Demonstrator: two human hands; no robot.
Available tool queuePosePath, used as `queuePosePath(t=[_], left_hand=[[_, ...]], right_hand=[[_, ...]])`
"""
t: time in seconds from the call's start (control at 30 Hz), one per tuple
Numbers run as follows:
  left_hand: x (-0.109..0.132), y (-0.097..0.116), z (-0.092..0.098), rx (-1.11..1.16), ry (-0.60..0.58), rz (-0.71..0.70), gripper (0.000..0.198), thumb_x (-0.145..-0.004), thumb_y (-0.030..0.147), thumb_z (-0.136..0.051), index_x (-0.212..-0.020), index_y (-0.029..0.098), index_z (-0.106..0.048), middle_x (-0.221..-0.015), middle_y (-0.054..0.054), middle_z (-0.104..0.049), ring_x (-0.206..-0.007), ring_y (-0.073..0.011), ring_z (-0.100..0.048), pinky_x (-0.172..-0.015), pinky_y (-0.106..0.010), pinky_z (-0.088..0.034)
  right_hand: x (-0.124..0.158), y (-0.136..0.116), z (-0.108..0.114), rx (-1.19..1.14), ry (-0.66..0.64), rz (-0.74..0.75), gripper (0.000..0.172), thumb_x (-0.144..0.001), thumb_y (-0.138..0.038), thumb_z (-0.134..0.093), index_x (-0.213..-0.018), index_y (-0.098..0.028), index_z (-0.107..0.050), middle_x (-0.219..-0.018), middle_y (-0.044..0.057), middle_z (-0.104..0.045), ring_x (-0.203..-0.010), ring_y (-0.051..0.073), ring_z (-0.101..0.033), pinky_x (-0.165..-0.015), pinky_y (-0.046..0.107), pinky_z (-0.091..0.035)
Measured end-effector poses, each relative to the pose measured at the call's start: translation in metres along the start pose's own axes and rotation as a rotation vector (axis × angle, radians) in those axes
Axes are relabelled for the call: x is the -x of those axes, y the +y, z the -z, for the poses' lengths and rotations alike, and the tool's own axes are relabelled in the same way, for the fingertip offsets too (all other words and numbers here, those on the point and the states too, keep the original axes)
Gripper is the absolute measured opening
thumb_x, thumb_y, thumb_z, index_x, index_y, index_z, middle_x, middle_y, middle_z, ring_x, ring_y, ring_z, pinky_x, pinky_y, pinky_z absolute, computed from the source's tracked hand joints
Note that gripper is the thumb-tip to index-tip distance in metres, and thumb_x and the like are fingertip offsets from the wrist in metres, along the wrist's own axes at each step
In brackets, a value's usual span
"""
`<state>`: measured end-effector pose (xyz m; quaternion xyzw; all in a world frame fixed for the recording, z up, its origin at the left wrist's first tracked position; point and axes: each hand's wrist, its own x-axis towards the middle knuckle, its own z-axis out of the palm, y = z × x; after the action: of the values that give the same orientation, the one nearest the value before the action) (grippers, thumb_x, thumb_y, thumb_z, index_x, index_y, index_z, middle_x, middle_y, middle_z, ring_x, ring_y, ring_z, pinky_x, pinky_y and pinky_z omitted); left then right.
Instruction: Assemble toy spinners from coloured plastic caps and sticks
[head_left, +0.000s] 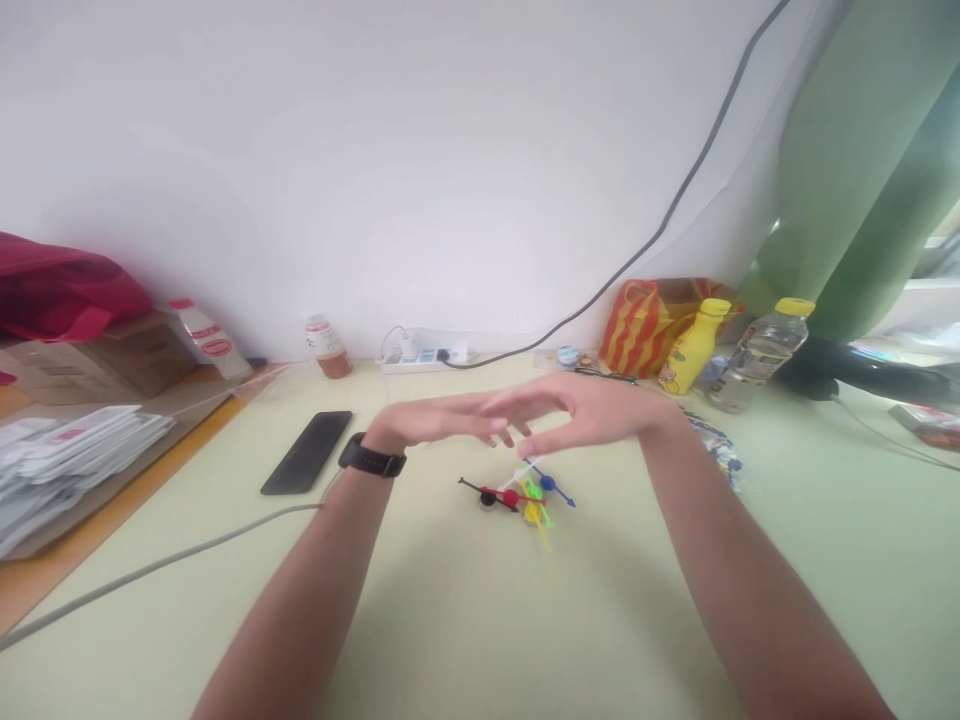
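Observation:
My left hand point(439, 418), with a black watch point(373, 457) on its wrist, is held above the table with its fingers stretched towards the right. My right hand point(596, 408) reaches in from the other side, fingers loosely extended and apart. The fingertips of both overlap in this view; whether they touch I cannot tell. Neither palm shows anything held. Below them, small plastic pointers with round hubs lie in a loose cluster: a black pointer point(487, 498), a red pointer point(511, 497), a yellow pointer point(532, 513), a green pointer point(535, 492), a blue pointer point(548, 483) and a partly hidden white one.
A black phone point(307, 453) and a grey cable point(187, 547) lie left. Along the wall stand a bottle with reddish contents point(330, 350), a power strip point(424, 360), a striped bag point(637, 325), a yellow bottle point(691, 350) and a clear bottle point(761, 355). Stacked papers point(82, 450) sit far left.

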<state>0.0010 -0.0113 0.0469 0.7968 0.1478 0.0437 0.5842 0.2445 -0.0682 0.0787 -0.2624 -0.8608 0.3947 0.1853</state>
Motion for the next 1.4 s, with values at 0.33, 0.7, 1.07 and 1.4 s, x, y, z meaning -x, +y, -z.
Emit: queuePosePath(t=[0.33,0.7,1.07,1.4], left_hand=[[-0.007,-0.026,0.007,0.73,0.57,-0.454,0.07,-0.094,0.055,-0.051,-0.157,0.026,-0.04,-0.149,-0.013,-0.057,-0.136,-0.0362,-0.055,-0.117,-0.056,-0.036],[-0.005,-0.043,0.016,0.704,0.635,-0.312,0.071,-0.094,0.069,-0.048,-0.144,0.02,-0.057,-0.147,-0.016,-0.058,-0.136,-0.039,-0.055,-0.113,-0.057,-0.042],[0.004,-0.079,0.03,0.045,0.67,0.173,0.047,-0.087,0.064,-0.067,-0.103,0.021,-0.079,-0.116,-0.012,-0.075,-0.098,-0.0225,-0.067,-0.089,-0.035,-0.051],[0.011,-0.084,0.034,0.009,0.696,0.188,0.04,-0.085,0.058,-0.07,-0.092,0.019,-0.08,-0.105,-0.012,-0.077,-0.089,-0.0204,-0.069,-0.081,-0.032,-0.053]], right_hand=[[-0.025,0.043,-0.004,-0.01,0.724,-0.142,0.034,-0.091,-0.055,-0.068,-0.092,-0.021,-0.07,-0.095,0.005,-0.073,-0.088,0.02,-0.067,-0.078,0.033,-0.054],[-0.044,0.078,-0.022,-0.354,0.362,-0.117,0.033,-0.089,-0.051,-0.069,-0.086,-0.018,-0.073,-0.082,0.004,-0.072,-0.07,0.013,-0.056,-0.064,0.026,-0.044],[-0.026,0.114,0.001,-0.305,0.585,-0.307,0.031,-0.083,-0.049,-0.073,-0.086,-0.019,-0.075,-0.084,0.005,-0.075,-0.065,0.012,-0.054,-0.059,0.026,-0.042],[-0.018,0.127,0.002,-0.267,0.397,-0.416,0.033,-0.082,-0.049,-0.075,-0.079,-0.017,-0.075,-0.076,0.008,-0.074,-0.064,0.013,-0.056,-0.056,0.026,-0.042]])
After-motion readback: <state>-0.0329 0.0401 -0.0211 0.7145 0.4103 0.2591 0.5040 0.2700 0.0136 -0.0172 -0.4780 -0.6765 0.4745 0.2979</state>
